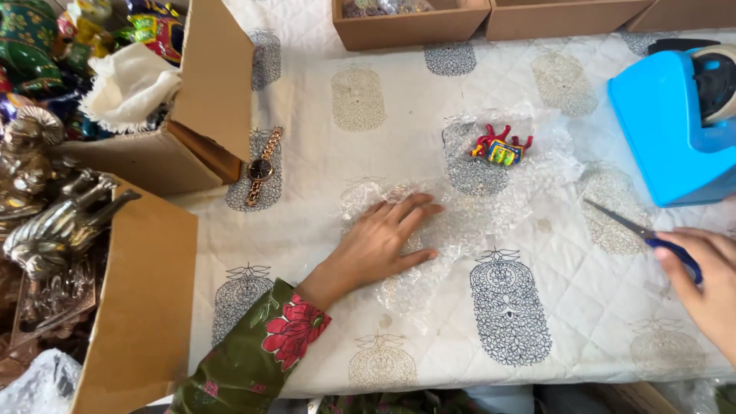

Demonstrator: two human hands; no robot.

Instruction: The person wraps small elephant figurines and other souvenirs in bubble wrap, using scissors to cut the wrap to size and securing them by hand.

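the quilted cloth (429,307) is bordered by cardboard boxes (146,307) at left and top, a blue dispenser (667,130) at right. a bubble wrap sheet (475,207) is pressed flat at its near-left edge by the left hand (383,245), fingers spread wide. scissors (652,239) are gripped by the right hand (709,284). a small painted figurine (502,147) lies on the wrap's far part; a wristwatch (262,166) lies apart, leftward.

Cut off and hidden around your hands

Your right hand (709,280) runs off the right edge, its fingers covering the scissors' (644,234) handle. Beyond those fingers the blue dispenser (667,123) is cropped too. Far above your left fingers (406,218), the boxes (410,27) are cut by the top edge, contents unreadable.
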